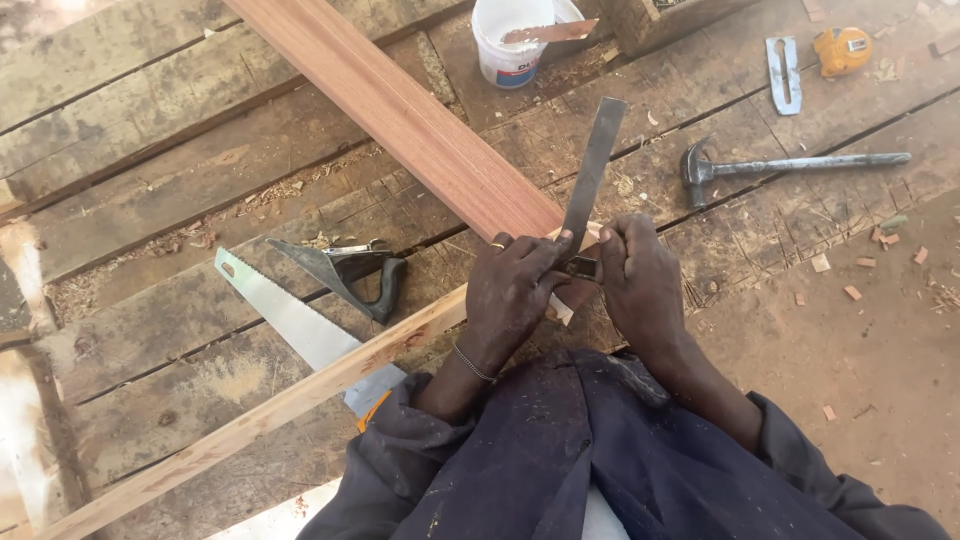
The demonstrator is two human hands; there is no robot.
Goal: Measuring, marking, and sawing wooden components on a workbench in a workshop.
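— Both hands pinch at the same spot: the left hand (512, 290) has its grip closed on the stock end of a try square (590, 190), fingers curled over it, a ring on one finger and a thin bracelet at the wrist.

— And the right hand (640, 280)?

— Its grip is pressed together too, fingertips meeting the left ones on the square's dark stock, right at the near end of the red plank (400, 110).

— Where does the blade go?

— It runs up and away from the hands, a flat grey steel strip lying just beside the plank's right edge, tilted slightly right.

— What carries the plank?

— A rough bench (150, 190) of weathered boards with sawdust in the seams. A paler lath (260, 415) crosses under the left wrist, running down to the left.

— Other tools?

— A handsaw (290, 320) lies left of the hands, its blade passing under the lath, with a second dark-handled saw (345, 270) just above it. A claw hammer (780, 166) rests well to the right. Farther back stand a white bucket (510, 45) with a stick across it, a flat metal piece (783, 72) and a yellow tape measure (842, 48).
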